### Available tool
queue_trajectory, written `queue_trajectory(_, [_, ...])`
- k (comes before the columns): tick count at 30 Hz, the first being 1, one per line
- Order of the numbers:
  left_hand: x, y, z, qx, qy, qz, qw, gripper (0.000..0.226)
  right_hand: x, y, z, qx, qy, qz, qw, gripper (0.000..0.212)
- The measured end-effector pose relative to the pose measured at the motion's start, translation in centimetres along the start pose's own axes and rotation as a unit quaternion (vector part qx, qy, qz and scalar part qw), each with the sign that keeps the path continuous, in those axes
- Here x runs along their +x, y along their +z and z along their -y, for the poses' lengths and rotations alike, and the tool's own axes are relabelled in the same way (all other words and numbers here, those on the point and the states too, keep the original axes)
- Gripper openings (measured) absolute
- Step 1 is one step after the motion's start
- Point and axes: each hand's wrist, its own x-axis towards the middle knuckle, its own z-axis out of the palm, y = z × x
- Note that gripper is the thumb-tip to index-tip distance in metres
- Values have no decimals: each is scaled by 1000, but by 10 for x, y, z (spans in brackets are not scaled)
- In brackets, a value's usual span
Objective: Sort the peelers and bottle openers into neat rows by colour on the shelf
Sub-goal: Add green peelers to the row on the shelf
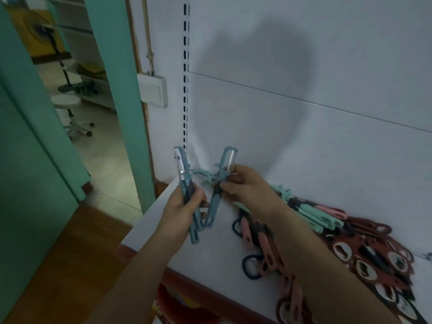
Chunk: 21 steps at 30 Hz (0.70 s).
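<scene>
A: Where are the blue ones?

B: Both hands have them, held above the near left end of the shelf (198, 258). The left hand (184, 211) is wrapped round the handles of a small bundle of blue peelers (184, 174), blades pointing up. The right hand (243, 185) pinches a single blue peeler (216, 202) at its neck, just below the blade.

A: And the others?

B: They are heaped to the right on the shelf: mint peelers (320, 218) towards the far side, pink peelers (268, 253) nearer, and dark red bottle openers (364, 270) furthest right. A few mint pieces (205, 175) lie in the far left corner.

A: How do they handle?

B: I'd say light and stiff, plastic with a thin metal blade. The handles look smooth, so a bundle could fan out or slip. Best to hold them mid-handle, away from the blade edge, and lay them down flat, side by side.
</scene>
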Motion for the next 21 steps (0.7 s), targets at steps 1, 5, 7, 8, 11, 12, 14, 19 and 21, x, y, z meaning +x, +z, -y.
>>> queue_trajectory(1, [2,6,-5,45,26,31,998,9,-5,6,0,72,-17,-16,997,13])
queue_trajectory(5, [14,23,-26,138,71,152,976,20,-23,14,-3,226,-41,-101,968,16])
queue_trajectory(7, [23,30,-34,168,84,174,967,22,-31,7,-2,269,-34,-163,949,25])
queue_trajectory(8, [27,34,-37,191,100,181,960,27,-35,2,-1,266,-35,-195,944,28])
queue_trajectory(11, [43,52,-41,355,215,170,894,37,-50,-20,-5,104,-47,-256,960,28])
queue_trajectory(12, [48,61,-40,396,253,168,867,34,-55,-29,-11,9,-58,-268,962,26])
queue_trajectory(14, [58,81,-33,424,299,186,835,24,-67,-53,-30,-230,-80,-278,929,21])
queue_trajectory(19, [81,113,0,486,295,264,779,27,-97,-104,-74,-615,-30,-164,771,52])
queue_trajectory(21, [84,120,16,515,291,308,746,26,-105,-123,-77,-608,-61,-141,779,50])
